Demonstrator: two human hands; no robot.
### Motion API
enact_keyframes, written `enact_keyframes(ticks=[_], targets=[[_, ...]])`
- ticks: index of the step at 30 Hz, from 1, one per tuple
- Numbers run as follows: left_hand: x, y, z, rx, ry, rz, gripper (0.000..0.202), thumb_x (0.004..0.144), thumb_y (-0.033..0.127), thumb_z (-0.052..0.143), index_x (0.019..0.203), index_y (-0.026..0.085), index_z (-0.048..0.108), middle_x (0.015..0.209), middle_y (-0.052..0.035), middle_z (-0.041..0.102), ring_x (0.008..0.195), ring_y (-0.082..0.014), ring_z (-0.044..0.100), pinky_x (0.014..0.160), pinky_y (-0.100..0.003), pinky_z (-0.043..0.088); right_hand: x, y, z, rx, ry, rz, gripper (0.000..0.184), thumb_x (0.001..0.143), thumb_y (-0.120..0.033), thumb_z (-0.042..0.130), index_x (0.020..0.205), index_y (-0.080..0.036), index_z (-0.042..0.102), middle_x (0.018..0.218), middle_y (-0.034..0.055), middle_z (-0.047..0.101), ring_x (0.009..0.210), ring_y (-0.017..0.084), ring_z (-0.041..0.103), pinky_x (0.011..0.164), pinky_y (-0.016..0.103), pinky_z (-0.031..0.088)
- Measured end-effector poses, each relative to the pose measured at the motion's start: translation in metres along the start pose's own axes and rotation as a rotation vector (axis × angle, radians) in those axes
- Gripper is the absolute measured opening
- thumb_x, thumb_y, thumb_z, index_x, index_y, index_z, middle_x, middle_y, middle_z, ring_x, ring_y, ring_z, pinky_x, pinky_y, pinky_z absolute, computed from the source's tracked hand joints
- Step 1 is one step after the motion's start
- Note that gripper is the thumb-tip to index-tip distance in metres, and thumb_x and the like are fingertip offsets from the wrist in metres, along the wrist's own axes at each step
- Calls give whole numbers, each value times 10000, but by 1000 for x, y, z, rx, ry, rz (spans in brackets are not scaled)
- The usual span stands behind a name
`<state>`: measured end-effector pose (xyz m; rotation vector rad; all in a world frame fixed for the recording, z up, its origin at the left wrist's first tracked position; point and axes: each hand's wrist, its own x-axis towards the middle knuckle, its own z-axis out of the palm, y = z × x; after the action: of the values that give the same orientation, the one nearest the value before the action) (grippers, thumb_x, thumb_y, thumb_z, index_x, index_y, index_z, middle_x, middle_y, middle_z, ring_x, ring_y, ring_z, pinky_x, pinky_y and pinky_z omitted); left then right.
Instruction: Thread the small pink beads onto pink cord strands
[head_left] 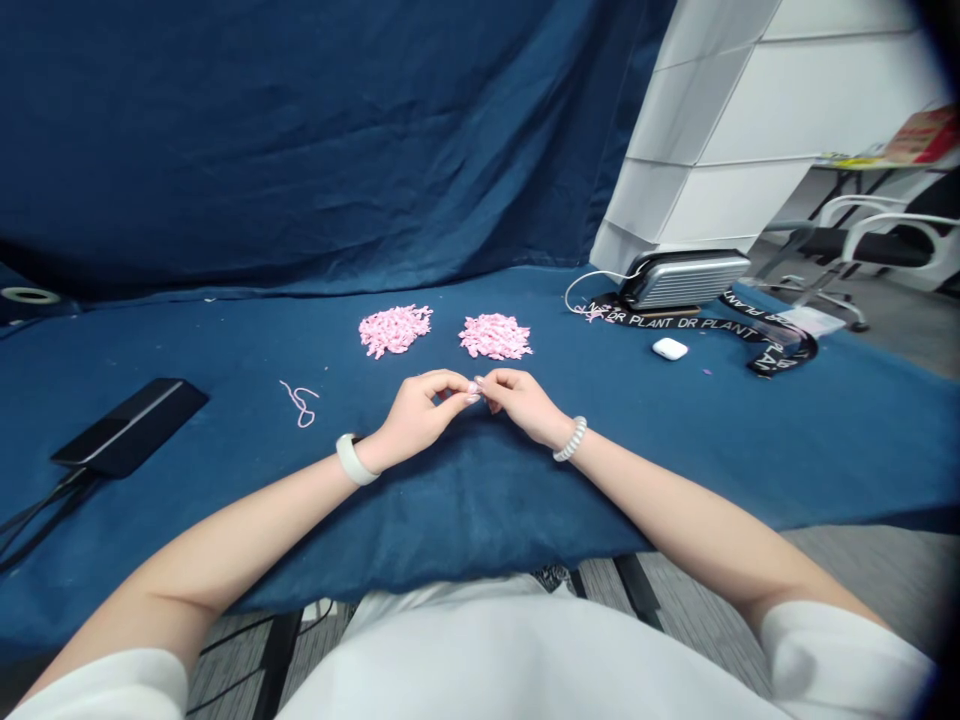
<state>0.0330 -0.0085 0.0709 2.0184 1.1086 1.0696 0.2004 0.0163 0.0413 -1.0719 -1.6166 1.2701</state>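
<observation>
My left hand (427, 412) and my right hand (523, 402) meet fingertip to fingertip just above the blue cloth, both closed in a pinch. A tiny pale pink piece (473, 388) shows between the fingertips; its kind is too small to make out. Beyond my left hand lies a heap of small pink pieces (395, 330). A second pink heap (495, 337) of similar pieces lies beyond my right hand. To the left of my left hand rests a loose, looped pink string (301, 405).
A black flat device (131, 427) with cables lies at left. On the right are a silver ribbed case (686, 280), a black lettered lanyard (682, 322) and a white earbud case (670, 348). A blue curtain (300, 140) hangs behind the cloth-covered table (840, 450).
</observation>
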Motion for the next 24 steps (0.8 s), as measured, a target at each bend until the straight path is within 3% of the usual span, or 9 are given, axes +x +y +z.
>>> enact_keyframes(ticks=[5, 8, 13, 16, 20, 24], targets=[[1, 1, -2, 48, 52, -31, 230, 741, 353, 586, 820, 159, 683, 862, -47, 659, 751, -104, 563, 671, -196, 408, 2, 6, 1, 27, 31, -12, 399, 737, -507, 522, 670, -119, 464, 591, -16, 439, 543, 45, 392, 537, 182, 327], [4, -1, -1, -82, 45, -135, 253, 714, 367, 613, 781, 129, 664, 802, -48, 654, 719, -98, 558, 673, -197, 416, 2, 7, 2, 3, 75, -46, 391, 742, -501, 522, 680, -119, 471, 605, -14, 442, 555, 47, 388, 543, 182, 325], [9, -13, 5, -482, -64, -382, 283, 651, 359, 675, 737, 99, 602, 659, -4, 565, 550, -26, 439, 524, -156, 347, 0, 4, 4, -57, 171, -103, 345, 746, -447, 542, 662, -117, 483, 619, -4, 464, 567, 51, 387, 553, 186, 322], [9, -17, 8, -650, -136, -532, 288, 634, 342, 687, 750, 96, 596, 658, -2, 528, 543, -16, 421, 487, -143, 323, -2, 3, 5, -142, 216, -158, 306, 759, -411, 540, 673, -119, 515, 657, 11, 506, 603, 63, 415, 589, 194, 340], [6, -18, 7, -735, -273, -650, 288, 627, 321, 697, 761, 91, 587, 640, 5, 492, 532, -3, 406, 484, -131, 329, -5, 4, 6, -249, 214, -244, 258, 779, -352, 534, 658, -124, 539, 683, 18, 539, 639, 74, 453, 625, 201, 355], [4, -23, 4, -677, -383, -678, 315, 594, 310, 729, 758, 82, 586, 646, 0, 510, 527, -6, 432, 498, -143, 362, -9, 1, 6, -309, 102, -294, 219, 780, -282, 534, 631, -123, 545, 686, 18, 546, 645, 72, 470, 636, 197, 362]])
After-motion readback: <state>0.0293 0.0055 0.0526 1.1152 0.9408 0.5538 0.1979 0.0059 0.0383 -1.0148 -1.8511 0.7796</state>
